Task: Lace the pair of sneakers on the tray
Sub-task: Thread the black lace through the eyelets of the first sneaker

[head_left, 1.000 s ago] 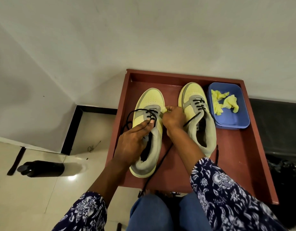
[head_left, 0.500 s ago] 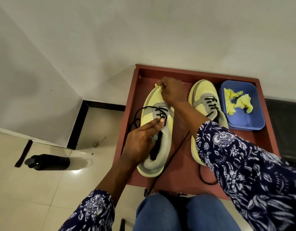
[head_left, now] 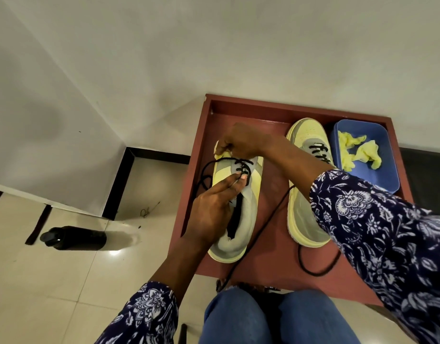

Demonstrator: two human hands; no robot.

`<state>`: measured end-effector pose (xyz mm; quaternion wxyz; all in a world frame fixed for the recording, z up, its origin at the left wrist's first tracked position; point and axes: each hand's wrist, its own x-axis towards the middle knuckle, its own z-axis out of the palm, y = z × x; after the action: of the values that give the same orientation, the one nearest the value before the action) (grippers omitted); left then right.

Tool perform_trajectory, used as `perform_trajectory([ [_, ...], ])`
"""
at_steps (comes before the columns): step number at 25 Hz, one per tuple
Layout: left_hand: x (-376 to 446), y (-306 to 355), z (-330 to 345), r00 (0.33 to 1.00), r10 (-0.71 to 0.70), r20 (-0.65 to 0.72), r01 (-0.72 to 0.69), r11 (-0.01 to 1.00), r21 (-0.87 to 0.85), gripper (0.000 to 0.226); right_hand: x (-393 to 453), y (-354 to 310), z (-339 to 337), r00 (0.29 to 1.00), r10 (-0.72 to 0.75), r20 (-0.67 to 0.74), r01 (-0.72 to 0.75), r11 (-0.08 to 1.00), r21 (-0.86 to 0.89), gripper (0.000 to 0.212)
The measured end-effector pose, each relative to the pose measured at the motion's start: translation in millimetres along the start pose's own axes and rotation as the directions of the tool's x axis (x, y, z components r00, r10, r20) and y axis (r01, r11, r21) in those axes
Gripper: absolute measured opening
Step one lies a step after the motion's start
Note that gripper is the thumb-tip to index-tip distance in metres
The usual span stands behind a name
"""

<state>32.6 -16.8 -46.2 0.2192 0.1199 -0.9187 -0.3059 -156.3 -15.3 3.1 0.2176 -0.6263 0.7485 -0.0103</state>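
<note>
while the red tray [head_left: 261, 264] keeps its place against the wall, with both sneakers and the blue box [head_left: 387, 170] of yellow crumpled paper on it, the main change is in the right arm: one second ago the right hand [head_left: 241, 142] was low between the two shoes, and now it reaches across and forward, over the toe of the left sneaker [head_left: 241, 212]. its fingers are curled and pinch something pale yellow at the toe end; it looks like paper stuffing or the tip of the tongue, i cannot tell which. the right sneaker [head_left: 305, 219] stands just beside, partly hidden under the patterned sleeve, with only few rows of lace near the toe and its loose black end lying in a loop on the tray. the left hand [head_left: 214, 207] has almost not moved; it rests on the middle of the left sneaker, and its thumb and fingers press narrow on the black lace [head_left: 241, 165] at the last crossing, so the rows do not slip. the free part of this lace hangs in a loop over the tray's left edge. in my judgement the lacing is paused for a moment, because the person clears or pulls something at the front of the shoe. both sneakers are only laced at the lowest eyelets, so most of the task is not done yet.
</note>
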Motion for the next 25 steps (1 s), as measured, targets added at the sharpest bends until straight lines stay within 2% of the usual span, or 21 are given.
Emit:
perform_trajectory([
  [4, -0.2, 1.6, 0.6, 1.000, -0.007, -0.006, 0.007, 1.000, 0.005, 0.051, -1.3, 21.8, -6.1, 0.987, 0.093, -0.131, -0.104, 0.991, -0.086, 0.038],
  [7, 0.6, 3.0, -0.4, 1.000, 0.004, -0.014, -0.004, 1.000, 0.019, 0.054, -6.5, 28.2, -3.5, 0.954, 0.201, -0.222, -0.210, 0.977, -0.020, 0.039],
  [9, 0.7, 3.7, -0.8, 1.000, 0.008, -0.006, -0.008, 1.000, 0.023, 0.055, -10.4, 25.6, -1.5, 0.941, 0.227, -0.250, -0.230, 0.973, 0.017, 0.039],
  [12, 0.9, 3.0, -0.9, 1.000, 0.008, -0.006, -0.008, 1.000, 0.020, 0.054, -16.4, 14.3, 1.5, 0.955, 0.196, -0.221, -0.188, 0.980, 0.058, 0.038],
  [18, 1.5, 4.6, -1.1, 1.000, 0.016, -0.004, -0.015, 0.999, 0.033, 0.054, -27.4, 6.6, 9.1, 0.981, 0.077, -0.180, -0.079, 0.997, -0.006, 0.033],
  [20, 1.5, 4.7, -0.8, 1.000, 0.013, 0.000, -0.013, 1.000, 0.028, 0.054, -29.7, 10.6, 7.5, 0.978, 0.080, -0.190, -0.084, 0.996, -0.010, 0.032],
  [22, 2.1, 4.6, -0.4, 1.000, 0.009, 0.002, -0.009, 1.000, 0.024, 0.054, -31.3, 20.4, 6.5, 0.951, 0.161, -0.263, -0.168, 0.986, -0.004, 0.034],
  [25, 2.4, 4.9, -0.4, 1.000, 0.006, 0.001, -0.006, 0.999, 0.038, 0.054, -30.9, 35.9, 7.6, 0.872, 0.354, -0.337, -0.329, 0.935, 0.131, 0.034],
])
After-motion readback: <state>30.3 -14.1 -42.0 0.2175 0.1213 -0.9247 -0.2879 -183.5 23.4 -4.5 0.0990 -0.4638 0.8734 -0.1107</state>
